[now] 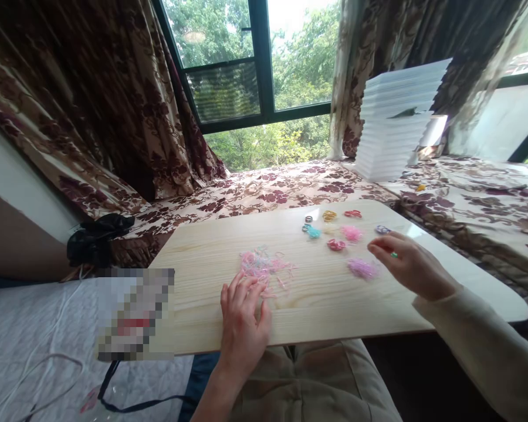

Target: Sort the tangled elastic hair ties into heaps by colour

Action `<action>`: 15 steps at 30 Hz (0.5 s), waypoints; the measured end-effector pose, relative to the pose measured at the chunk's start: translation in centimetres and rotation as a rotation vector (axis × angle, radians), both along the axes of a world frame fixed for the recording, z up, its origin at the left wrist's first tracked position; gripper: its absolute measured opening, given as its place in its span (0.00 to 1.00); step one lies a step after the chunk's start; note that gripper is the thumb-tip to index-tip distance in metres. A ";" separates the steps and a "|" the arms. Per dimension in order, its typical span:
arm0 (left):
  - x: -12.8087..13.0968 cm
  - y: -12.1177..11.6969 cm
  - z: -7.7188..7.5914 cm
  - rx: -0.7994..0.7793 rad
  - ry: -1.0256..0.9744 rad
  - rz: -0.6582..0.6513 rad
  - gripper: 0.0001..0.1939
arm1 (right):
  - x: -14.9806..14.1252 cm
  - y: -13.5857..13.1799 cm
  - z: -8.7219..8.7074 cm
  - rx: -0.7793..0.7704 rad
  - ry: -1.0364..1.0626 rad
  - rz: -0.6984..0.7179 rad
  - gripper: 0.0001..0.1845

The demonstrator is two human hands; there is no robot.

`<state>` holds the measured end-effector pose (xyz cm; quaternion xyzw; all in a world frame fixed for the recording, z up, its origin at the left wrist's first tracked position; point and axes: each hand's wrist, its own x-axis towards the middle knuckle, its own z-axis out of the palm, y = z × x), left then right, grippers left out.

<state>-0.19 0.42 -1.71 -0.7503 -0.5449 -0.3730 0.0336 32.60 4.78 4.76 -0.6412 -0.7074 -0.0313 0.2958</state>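
Nearest is the person's lap in khaki trousers (308,381), with a pale quilted cover (22,328) and white cables (53,351) off to the left. At the near side of the wood-grain tabletop (193,316), the left hand (245,319) lies palm down, its fingers released and loosely spread, the tips at the near edge of a loose mixed pile (261,264) of pink and pale strands. Farther right, the right hand (411,266) is above the tabletop, fingers bent toward the thumb; whether they grasp anything cannot be told, though a green bit (393,255) shows beside them. Left of that hand lies a purple pile (363,269); beyond it come a coral bundle (336,244), a pink pile (351,234) and a teal bundle (312,231), then a yellow bundle (330,216) and a red bundle (352,214). Behind stand a white pleated object (391,123), floral curtains (158,117) and a window (264,70) onto trees.
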 end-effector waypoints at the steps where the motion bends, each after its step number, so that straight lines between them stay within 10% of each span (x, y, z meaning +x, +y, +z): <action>1: 0.0 0.0 0.0 0.005 0.001 0.000 0.15 | 0.9 1.0 0.1 -0.049 -0.030 -0.050 0.14; 15: -0.1 0.1 -0.2 0.045 0.007 -0.005 0.16 | 2.9 7.5 -1.4 -0.236 -0.172 -0.208 0.16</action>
